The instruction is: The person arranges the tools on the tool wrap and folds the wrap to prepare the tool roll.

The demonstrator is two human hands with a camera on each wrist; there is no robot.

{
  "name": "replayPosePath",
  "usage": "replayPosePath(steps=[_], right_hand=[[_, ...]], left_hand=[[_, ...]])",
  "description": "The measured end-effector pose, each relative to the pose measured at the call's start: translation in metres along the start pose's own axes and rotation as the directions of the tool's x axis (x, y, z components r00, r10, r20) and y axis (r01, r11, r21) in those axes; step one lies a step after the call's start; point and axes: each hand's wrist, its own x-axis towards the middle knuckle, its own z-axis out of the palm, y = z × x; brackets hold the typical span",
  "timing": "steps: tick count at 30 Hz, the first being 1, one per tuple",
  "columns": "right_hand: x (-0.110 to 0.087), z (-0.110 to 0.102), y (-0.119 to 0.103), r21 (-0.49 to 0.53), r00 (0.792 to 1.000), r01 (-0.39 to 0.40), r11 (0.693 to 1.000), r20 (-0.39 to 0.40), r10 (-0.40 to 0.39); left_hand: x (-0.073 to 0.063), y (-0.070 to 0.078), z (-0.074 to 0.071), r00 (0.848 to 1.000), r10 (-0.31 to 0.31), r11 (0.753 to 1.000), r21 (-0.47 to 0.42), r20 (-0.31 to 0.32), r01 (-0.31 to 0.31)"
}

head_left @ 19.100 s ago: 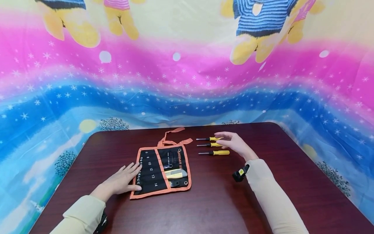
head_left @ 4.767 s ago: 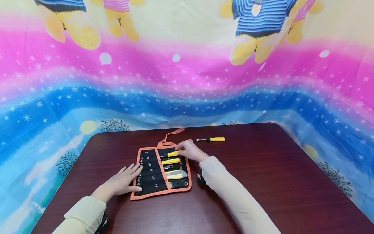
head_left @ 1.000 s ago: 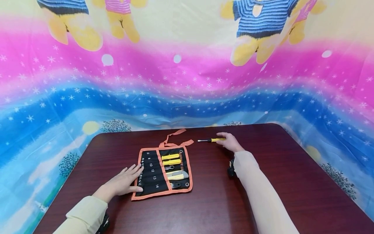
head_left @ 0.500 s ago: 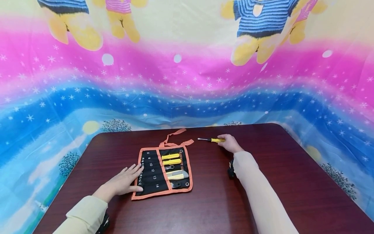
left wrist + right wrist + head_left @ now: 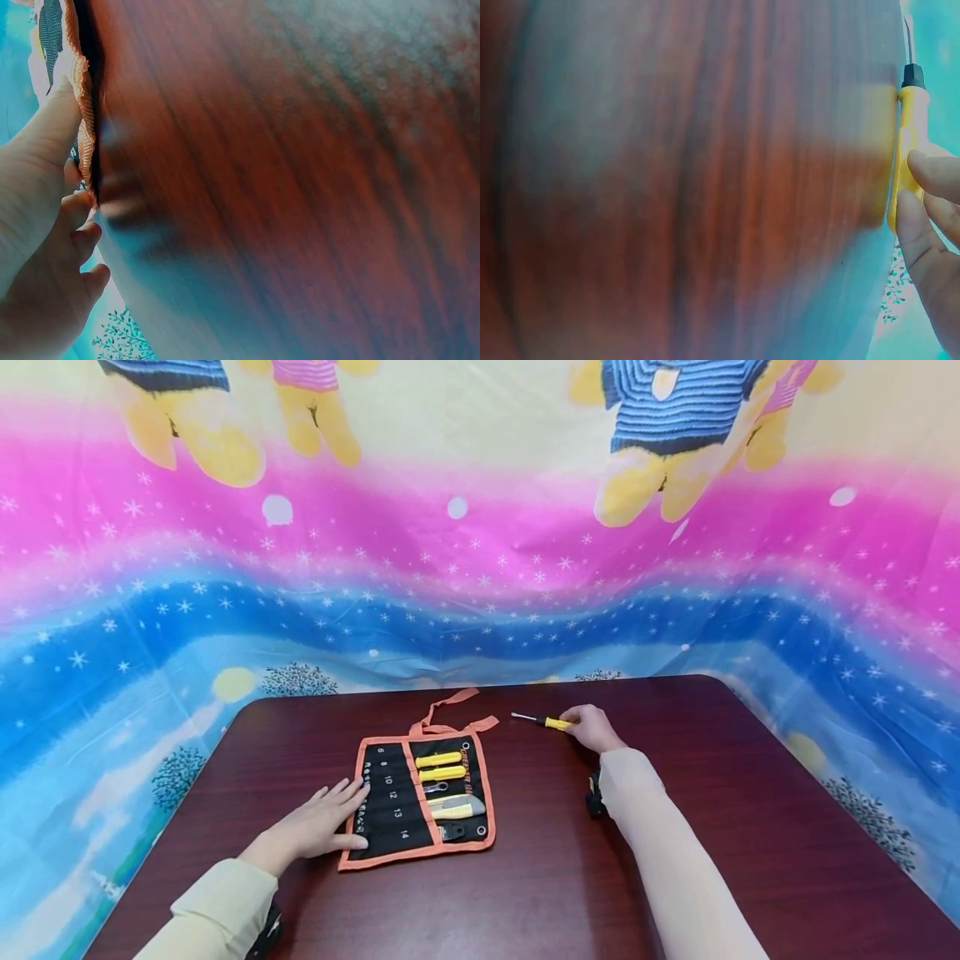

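Observation:
Near the back of the table, my right hand (image 5: 594,728) pinches the yellow handle of a screwdriver (image 5: 556,723), its metal shaft pointing left. The right wrist view shows finger and thumb on that screwdriver (image 5: 909,135). My left hand (image 5: 318,822) lies with spread fingers on the left edge of a black tool pouch (image 5: 393,847) with orange trim. In the pouch's right-hand pockets sit two yellow-handled screwdrivers (image 5: 441,772), a wrench (image 5: 437,787), a utility knife (image 5: 457,810) and a black-handled tool (image 5: 452,832). In the left wrist view the left hand (image 5: 45,180) touches the pouch's orange edge.
Orange ties (image 5: 450,727) trail from the pouch's top edge toward the back of the dark red-brown table (image 5: 540,893). A printed cloth (image 5: 480,568) hangs round the table's back and sides.
Over the earlier frames, two screwdrivers went from the table into the pouch. In the last second my right hand closed on the remaining screwdriver and tilted it slightly. My left hand stayed put.

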Motion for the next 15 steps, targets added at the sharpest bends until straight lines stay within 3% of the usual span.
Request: replayPosePath(steps=[15], right_hand=[[0.005, 0.0, -0.018, 0.016, 0.999, 0.04, 0.999, -0.022, -0.039]], left_hand=[[0.001, 0.0, 0.0, 1.0, -0.007, 1.0, 0.004, 0.004, 0.007]])
